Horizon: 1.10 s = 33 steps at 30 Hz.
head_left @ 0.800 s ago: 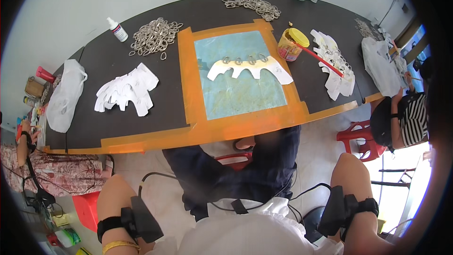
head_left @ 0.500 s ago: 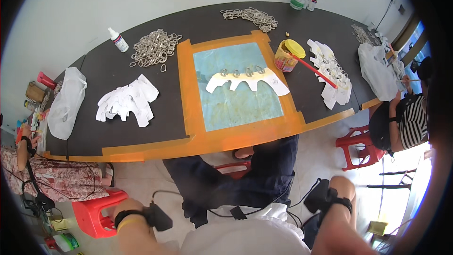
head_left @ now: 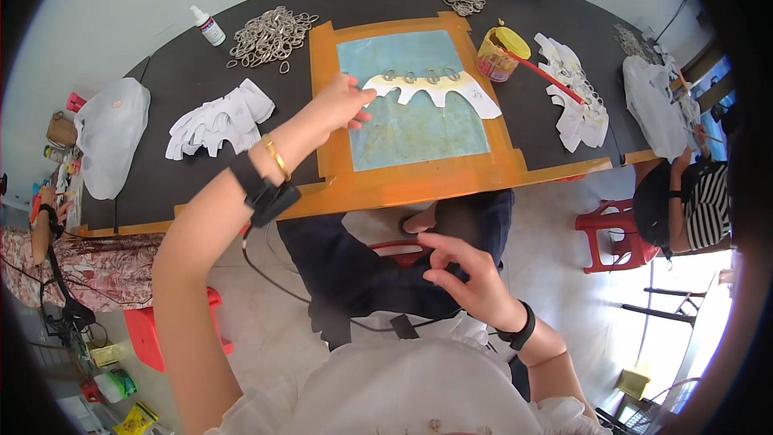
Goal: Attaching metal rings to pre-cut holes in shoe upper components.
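Unlike moments before, when both forearms hung low by the lap: left hand (head_left: 338, 105) now stretched out over the table (head_left: 177, 84), right hand (head_left: 467, 274) raised above the knees.

Left arm long and straight, wrist strapped with a black band (head_left: 262, 189) and a thin gold bangle (head_left: 276, 159). Fingers pinched on the left tip of the white cutout (head_left: 435, 90). Right hand hovering over the lap, fingers loosely curled and spread, gripping nothing, well apart from the table.

Cutout: a wide, flat paper strip with a scalloped lower edge, a row of small metal rings (head_left: 423, 76) along its upper edge. Lying across the upper part of the blue mat (head_left: 419, 129), itself framed by an orange board (head_left: 403, 181) at the table's near edge.

Around it: a pile of white cutouts (head_left: 217, 121) left of the board, a heap of metal rings (head_left: 270, 32) beyond, a small white bottle (head_left: 208, 26) beside that. Right of the board, a yellow pot (head_left: 499, 52) with a red stick (head_left: 551, 80) leaning out, then more cutouts (head_left: 576, 101). Another person (head_left: 692, 201) in a striped top seated at the right end.
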Motion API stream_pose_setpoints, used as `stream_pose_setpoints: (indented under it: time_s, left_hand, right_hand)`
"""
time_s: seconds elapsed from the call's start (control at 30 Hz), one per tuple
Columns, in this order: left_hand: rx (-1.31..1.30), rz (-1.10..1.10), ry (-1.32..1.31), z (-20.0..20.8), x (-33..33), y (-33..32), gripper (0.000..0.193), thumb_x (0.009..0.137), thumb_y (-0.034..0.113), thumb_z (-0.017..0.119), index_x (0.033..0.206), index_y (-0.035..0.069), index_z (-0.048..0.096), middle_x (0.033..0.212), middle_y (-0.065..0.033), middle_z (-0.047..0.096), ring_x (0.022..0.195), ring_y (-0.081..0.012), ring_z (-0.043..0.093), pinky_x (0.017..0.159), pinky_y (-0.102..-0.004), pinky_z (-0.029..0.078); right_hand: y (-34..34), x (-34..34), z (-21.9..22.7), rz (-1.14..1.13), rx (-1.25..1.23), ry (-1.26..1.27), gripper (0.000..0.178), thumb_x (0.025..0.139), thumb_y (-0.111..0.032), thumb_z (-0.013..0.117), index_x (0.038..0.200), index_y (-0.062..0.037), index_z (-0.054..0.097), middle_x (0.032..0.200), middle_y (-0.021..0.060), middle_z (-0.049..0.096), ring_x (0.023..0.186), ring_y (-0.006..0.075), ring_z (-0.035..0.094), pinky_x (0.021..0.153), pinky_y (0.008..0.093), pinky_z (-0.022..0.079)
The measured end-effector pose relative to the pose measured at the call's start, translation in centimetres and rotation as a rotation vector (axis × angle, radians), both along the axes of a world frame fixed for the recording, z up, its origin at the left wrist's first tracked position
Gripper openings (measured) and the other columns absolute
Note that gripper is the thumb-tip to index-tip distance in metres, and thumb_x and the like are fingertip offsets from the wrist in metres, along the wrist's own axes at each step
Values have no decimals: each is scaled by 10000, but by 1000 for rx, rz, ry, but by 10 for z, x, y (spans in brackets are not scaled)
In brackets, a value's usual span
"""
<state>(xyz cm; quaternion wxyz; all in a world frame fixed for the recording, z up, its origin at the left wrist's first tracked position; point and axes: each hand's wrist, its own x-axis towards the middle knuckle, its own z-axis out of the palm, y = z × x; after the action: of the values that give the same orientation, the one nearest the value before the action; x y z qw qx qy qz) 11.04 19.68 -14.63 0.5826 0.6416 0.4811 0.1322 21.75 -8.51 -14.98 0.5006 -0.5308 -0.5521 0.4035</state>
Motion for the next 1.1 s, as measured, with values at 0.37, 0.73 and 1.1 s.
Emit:
stream_pose_setpoints:
  time_s: [0.37, 0.73, 1.1]
  left_hand:
    - [-200, -41, -234, 7, -21, -12, 240, 888, 205, 563, 997, -7, 538, 876, -45, 556, 692, -129, 600, 564, -226, 498]
    - [-125, 136, -245, 5, -35, -47, 440, 898, 251, 539, 1222, -2, 383, 1069, -101, 510, 700, -158, 620, 541, -239, 507]
    - [87, -210, -197, 6, -9, -16, 225, 898, 177, 537, 1043, 4, 535, 917, -94, 620, 709, -149, 630, 576, -227, 488]
  right_hand:
    - [-14, 13, -21, 123, -272, 0, 200, 925, -106, 495, 1008, 23, 625, 727, 37, 568, 606, 86, 505, 562, 217, 415]
    - [23, -6, -26, 181, -270, 118, 181, 904, -80, 524, 1042, -5, 613, 709, 20, 559, 630, 73, 514, 591, 211, 442]
    - [7, -4, -33, 172, -318, 121, 194, 899, -89, 531, 1054, -3, 607, 803, 60, 609, 658, 100, 559, 626, 228, 467]
